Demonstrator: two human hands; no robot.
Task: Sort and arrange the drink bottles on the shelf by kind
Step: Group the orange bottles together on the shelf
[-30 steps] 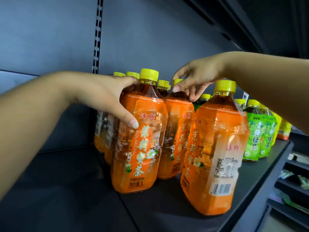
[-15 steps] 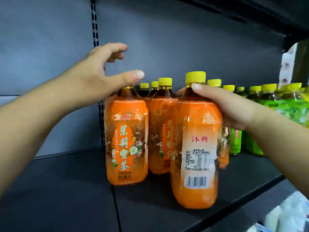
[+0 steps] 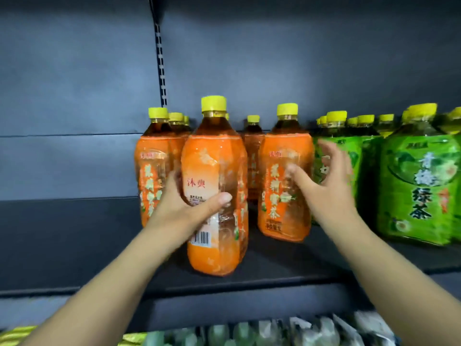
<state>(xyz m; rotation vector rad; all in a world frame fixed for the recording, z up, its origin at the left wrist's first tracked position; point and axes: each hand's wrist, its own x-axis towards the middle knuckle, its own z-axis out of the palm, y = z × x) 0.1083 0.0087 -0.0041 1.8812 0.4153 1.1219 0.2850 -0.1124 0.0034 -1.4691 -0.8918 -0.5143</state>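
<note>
The left hand curls its fingers round the orange-labelled, yellow-capped plastic tea bottle on the dark shelf. At the bottle's 3 o'clock, the right hand spreads its fingers wide.

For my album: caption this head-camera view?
Left hand grips the front orange bottle; right hand hovers open by the green bottles.

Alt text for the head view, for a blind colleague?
The left hand grips the front orange tea bottle on the dark shelf; the open right hand hovers by another orange bottle, beside green tea bottles.
</note>
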